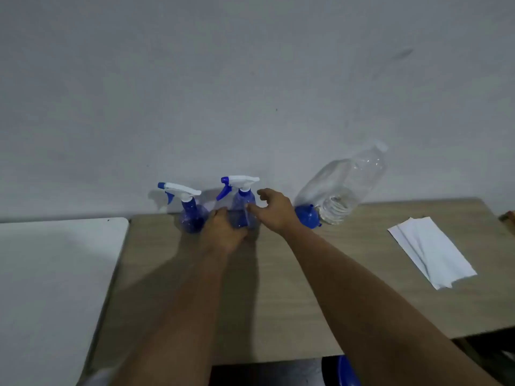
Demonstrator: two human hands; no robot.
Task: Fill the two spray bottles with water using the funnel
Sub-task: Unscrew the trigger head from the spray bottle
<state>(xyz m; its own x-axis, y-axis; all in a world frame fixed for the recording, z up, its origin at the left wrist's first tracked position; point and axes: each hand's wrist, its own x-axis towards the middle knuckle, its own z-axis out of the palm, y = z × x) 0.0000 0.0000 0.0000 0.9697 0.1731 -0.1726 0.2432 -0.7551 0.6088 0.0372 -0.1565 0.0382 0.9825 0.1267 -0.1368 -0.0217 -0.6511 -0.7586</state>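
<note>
two blue spray bottles stand upright at the far edge of a wooden table (278,302), close to the grey wall (250,79). the left spray bottle (192,215) is free and nobody touches it. the right spray bottle (242,210) stands just beside it, and both still carry their white and blue trigger heads.

the left hand (223,232) holds the lower body of the right spray bottle, with the fingers curled round its left side. the right hand (274,210) is at the right side of the same bottle, near the neck; its fingers are spread and loosely bent, and the thumb tip seems to touch the bottle, but i cannot tell if it really grips.

the blue funnel (306,217) lies on the table just to the right of the right hand. it is touching, or almost touching, a big clear water bottle (342,188), which has some water inside. a white folded paper towel (432,252) lies well apart, on the right part of the table. a white table (55,274) stands beside on the left.
</note>
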